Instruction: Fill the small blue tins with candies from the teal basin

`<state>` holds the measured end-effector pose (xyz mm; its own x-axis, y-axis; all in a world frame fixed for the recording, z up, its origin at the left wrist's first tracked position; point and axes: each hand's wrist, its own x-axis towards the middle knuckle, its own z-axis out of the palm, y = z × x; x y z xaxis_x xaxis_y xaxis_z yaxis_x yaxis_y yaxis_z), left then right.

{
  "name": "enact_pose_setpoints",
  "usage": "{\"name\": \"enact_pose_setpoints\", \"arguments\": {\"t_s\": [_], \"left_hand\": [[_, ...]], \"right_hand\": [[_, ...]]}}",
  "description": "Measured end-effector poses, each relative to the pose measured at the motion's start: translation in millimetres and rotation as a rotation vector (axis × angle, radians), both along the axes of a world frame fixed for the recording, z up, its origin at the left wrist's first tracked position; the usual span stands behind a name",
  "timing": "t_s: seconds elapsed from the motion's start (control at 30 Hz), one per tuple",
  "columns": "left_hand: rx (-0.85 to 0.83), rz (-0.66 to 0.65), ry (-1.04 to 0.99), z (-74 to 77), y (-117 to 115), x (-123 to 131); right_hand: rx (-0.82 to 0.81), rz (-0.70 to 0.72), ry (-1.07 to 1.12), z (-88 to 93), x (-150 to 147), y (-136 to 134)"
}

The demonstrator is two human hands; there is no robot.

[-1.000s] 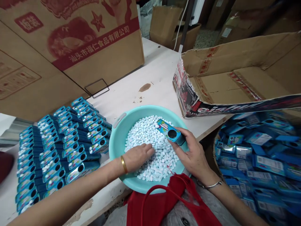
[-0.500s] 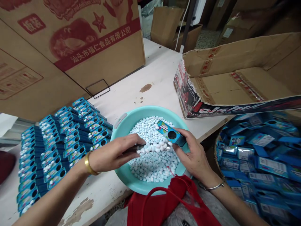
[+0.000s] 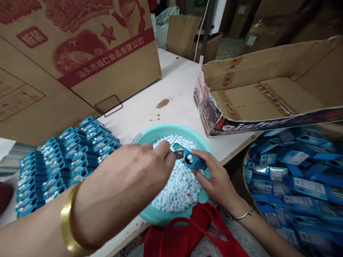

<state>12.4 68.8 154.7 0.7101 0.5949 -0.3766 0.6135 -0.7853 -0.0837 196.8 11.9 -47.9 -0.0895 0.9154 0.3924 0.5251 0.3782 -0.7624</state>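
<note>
My right hand point(image 3: 215, 178) grips a small blue candy box point(image 3: 189, 159) over a teal plastic basin point(image 3: 150, 134) heaped with pale blue-white candy pellets point(image 3: 179, 185). White pellets show through the box's round window. My left hand point(image 3: 134, 178), raised close to the camera with a gold bangle on the wrist, is closed in a pinch at the box's open end. What its fingertips hold is hidden. The basin sits at the near edge of a white table point(image 3: 171, 96).
Rows of blue candy boxes point(image 3: 66, 157) lie left of the basin. A large printed cardboard carton point(image 3: 75, 53) stands behind them. An open flat carton point(image 3: 262, 96) sits at the right, above a bin of blue boxes point(image 3: 294, 171). Red fabric point(image 3: 184, 232) lies at the bottom.
My left hand scooped pellets from the basin, rose and came to the box's open end. The box's window, dark before, now shows white pellets.
</note>
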Motion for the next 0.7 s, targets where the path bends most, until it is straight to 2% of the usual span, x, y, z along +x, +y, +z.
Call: {"name": "enact_pose_setpoints", "arguments": {"t_s": [0.07,0.1,0.17,0.23,0.3,0.37,0.4,0.47,0.6,0.7], "left_hand": [[0.06,0.077,-0.02,-11.3,9,-13],[0.092,0.124,-0.028,-24.1,15,-22],[0.124,0.206,-0.028,-62.8,31,-40],[0.088,0.251,0.013,-110.6,42,-54],[0.069,0.285,0.069,-154.3,43,-59],[0.036,0.276,0.075,-183.9,33,-57],[0.006,0.249,0.061,-192.4,25,-53],[-0.077,0.175,0.017,-199.1,6,-44],[-0.253,0.073,-0.061,-193.9,-26,-25],[-0.426,0.075,-0.143,-191.1,-34,-21]], "right_hand": [[-0.01,-0.013,0.009,0.6,0,0],[-0.012,-0.022,0.015,0.7,0,0],[-0.016,-0.044,0.028,0.4,0,0],[-0.019,-0.064,0.039,-0.4,-1,0],[-0.025,-0.073,0.042,-1.4,-1,-1],[-0.032,-0.078,0.04,-2.1,-1,-1],[-0.034,-0.082,0.039,-2.3,-1,-1],[-0.036,-0.091,0.039,-2.2,-1,-1],[-0.035,-0.118,0.035,-0.9,-1,-1],[-0.043,-0.121,0.033,-0.7,-1,-1]]}}
